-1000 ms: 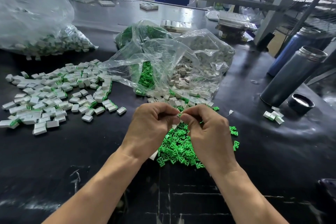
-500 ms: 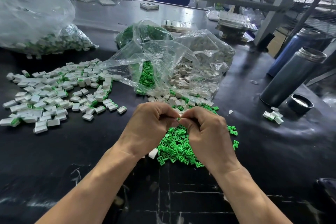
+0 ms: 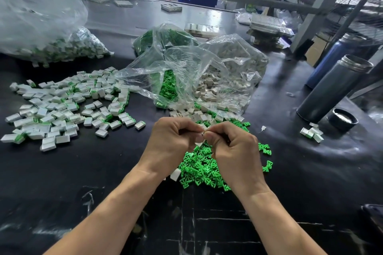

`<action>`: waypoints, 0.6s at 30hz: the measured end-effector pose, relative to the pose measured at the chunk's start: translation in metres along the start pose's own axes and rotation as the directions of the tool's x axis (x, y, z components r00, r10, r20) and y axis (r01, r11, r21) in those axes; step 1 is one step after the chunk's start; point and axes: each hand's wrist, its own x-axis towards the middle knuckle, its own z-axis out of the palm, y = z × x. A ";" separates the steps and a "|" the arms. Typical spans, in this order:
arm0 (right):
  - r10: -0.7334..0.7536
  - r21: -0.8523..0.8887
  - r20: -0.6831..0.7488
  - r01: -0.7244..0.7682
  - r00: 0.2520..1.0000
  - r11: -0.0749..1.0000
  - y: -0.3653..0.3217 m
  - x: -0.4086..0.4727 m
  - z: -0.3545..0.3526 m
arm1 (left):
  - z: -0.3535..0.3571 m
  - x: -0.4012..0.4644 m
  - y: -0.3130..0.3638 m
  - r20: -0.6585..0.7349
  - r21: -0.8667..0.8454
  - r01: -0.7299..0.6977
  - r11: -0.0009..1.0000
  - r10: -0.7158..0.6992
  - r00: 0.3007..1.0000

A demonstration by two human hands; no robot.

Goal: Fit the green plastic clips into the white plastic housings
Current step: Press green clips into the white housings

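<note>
- Nearest, the left hand and right hand meet fingertip to fingertip over the black table; both have their fingers curled, pinching one small white housing between them; only a sliver of white shows, so whether a clip is in it cannot be told.
- Over the last second the hands have hardly shifted; the same joined pinch holds, the knuckles drawn a shade closer; I judge a clip is being pressed home, the fit still in hand rather than finished.
- Just beneath the hands lies the pile of loose green clips, with one stray white housing at its left edge by the left wrist; neither has moved.
- Beyond the knuckles, empty housings spill from the open clear bag, which holds more clips and housings.
- To the left, well apart, spreads the heap of finished pieces, white with green edges; it looks no larger than before, so this piece is yet to join it.
- Farthest left sits a bulging bag of finished pieces; to the right stand a grey flask and its cap.
</note>
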 end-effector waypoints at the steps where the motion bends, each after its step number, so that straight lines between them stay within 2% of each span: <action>1: 0.011 0.013 -0.009 -0.011 1.000 1.000 0.000 0.000 0.000 | 0.001 0.000 0.000 -0.003 -0.019 0.006 1.000 -0.006 1.000; 5: 0.048 0.062 -0.043 -0.045 0.998 0.997 0.000 -0.002 0.003 | 0.006 -0.003 -0.001 -0.037 -0.073 0.022 0.997 -0.025 0.999; 7: 0.070 0.095 -0.012 -0.069 0.997 0.993 0.001 -0.004 0.001 | 0.006 -0.003 0.000 -0.037 -0.072 0.024 0.997 -0.027 0.999; 10: 0.114 0.237 0.053 -0.123 0.992 0.964 -0.001 -0.002 -0.004 | 0.003 0.000 0.001 -0.013 -0.053 0.032 0.998 -0.032 0.999; 15: 0.184 0.351 -0.001 -0.172 0.983 0.920 -0.006 0.006 -0.002 | 0.004 0.001 0.002 -0.037 -0.068 -0.013 0.998 0.011 0.999; 18: 0.259 0.370 0.087 -0.273 0.962 0.888 -0.006 0.006 0.003 | 0.003 0.003 0.000 -0.034 -0.093 -0.014 0.996 0.011 0.999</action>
